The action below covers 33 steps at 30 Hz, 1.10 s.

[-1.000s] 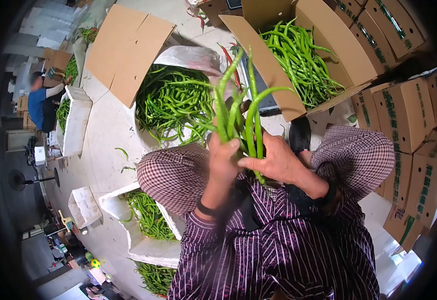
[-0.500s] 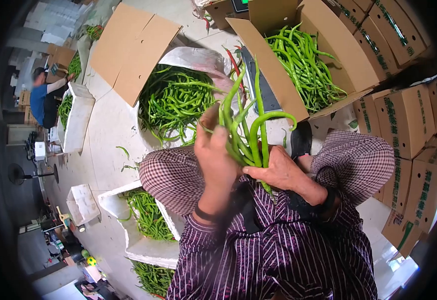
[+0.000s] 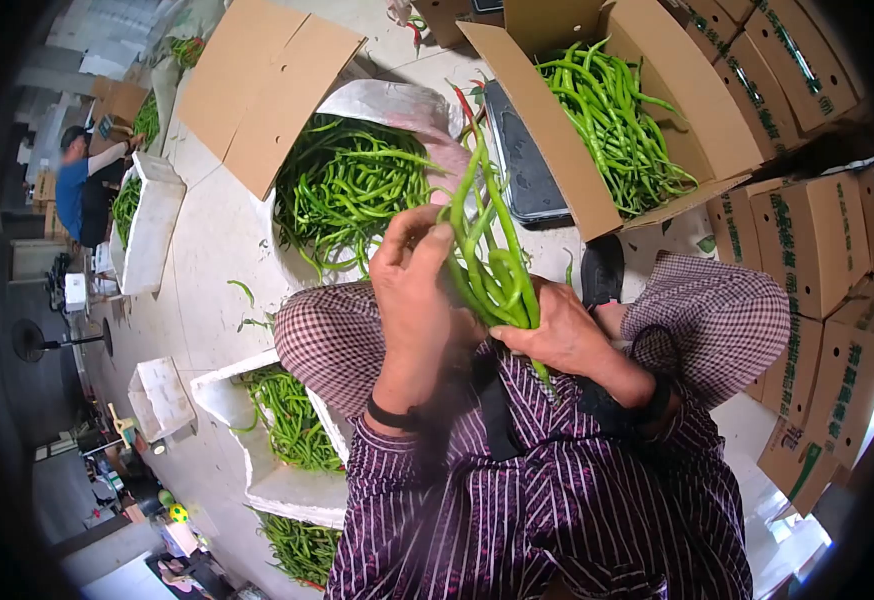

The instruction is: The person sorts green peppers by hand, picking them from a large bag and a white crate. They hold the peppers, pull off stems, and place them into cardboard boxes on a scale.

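Observation:
A bunch of long green chili peppers (image 3: pixel 492 265) stands up in front of my lap, tips and stems pointing away from me. My right hand (image 3: pixel 562 335) is wrapped round its lower end, thumb across the front. My left hand (image 3: pixel 415 275) is closed at the bunch's left side, its fingers curled and its thumb against the peppers; exactly what lies between the fingertips is partly hidden. Beyond my left hand, a white sack (image 3: pixel 387 100) lies open with a heap of green chili peppers (image 3: pixel 357 190). An open cardboard box (image 3: pixel 547 130) at the upper right holds more peppers (image 3: pixel 617 130).
A dark flat scale platform (image 3: pixel 522 165) touches the box. Foam boxes (image 3: pixel 297 495) with peppers stand at my left. Stacked cartons (image 3: pixel 807 240) line the right side. Red peppers (image 3: pixel 465 103) lie near the sack. Another person (image 3: pixel 77 190) works at the far left beside a foam box (image 3: pixel 152 230).
My left hand has shifted slightly left and down. The peppers in the bunch sit closer together, and the curved one no longer sticks out to the right.

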{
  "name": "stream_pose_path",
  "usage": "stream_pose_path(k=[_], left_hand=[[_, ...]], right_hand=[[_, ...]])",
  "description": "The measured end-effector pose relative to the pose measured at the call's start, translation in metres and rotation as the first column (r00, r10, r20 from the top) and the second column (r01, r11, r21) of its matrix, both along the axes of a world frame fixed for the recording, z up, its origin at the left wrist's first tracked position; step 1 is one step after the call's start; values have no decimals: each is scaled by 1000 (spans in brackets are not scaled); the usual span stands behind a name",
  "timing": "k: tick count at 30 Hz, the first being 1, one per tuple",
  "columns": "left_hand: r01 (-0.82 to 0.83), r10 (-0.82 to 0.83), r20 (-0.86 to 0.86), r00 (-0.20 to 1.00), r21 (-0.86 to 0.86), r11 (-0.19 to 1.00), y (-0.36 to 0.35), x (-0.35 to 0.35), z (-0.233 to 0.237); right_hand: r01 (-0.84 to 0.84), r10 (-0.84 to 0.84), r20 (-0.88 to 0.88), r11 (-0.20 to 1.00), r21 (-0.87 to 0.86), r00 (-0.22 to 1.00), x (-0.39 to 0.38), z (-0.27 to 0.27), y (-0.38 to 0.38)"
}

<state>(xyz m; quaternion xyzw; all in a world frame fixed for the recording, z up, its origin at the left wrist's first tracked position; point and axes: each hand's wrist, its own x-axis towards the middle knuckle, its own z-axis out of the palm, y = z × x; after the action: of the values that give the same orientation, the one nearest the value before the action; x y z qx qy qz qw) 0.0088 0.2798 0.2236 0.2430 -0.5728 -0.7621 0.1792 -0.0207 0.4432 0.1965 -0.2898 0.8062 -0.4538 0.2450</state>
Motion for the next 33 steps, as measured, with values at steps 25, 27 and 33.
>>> stream_pose_path(k=[25,27,33], left_hand=[[-363,380,-280,882,-917,164,-166,104,114],[80,413,108,905,-993,85,-194,140,109],[506,418,501,758,-856,108,-195,193,53]], right_hand=[[85,352,665,843,-531,658,-19,8,25],[158,324,686,827,-540,652,-16,12,21],[36,146,532,948,-317,834,-11,-1,8]])
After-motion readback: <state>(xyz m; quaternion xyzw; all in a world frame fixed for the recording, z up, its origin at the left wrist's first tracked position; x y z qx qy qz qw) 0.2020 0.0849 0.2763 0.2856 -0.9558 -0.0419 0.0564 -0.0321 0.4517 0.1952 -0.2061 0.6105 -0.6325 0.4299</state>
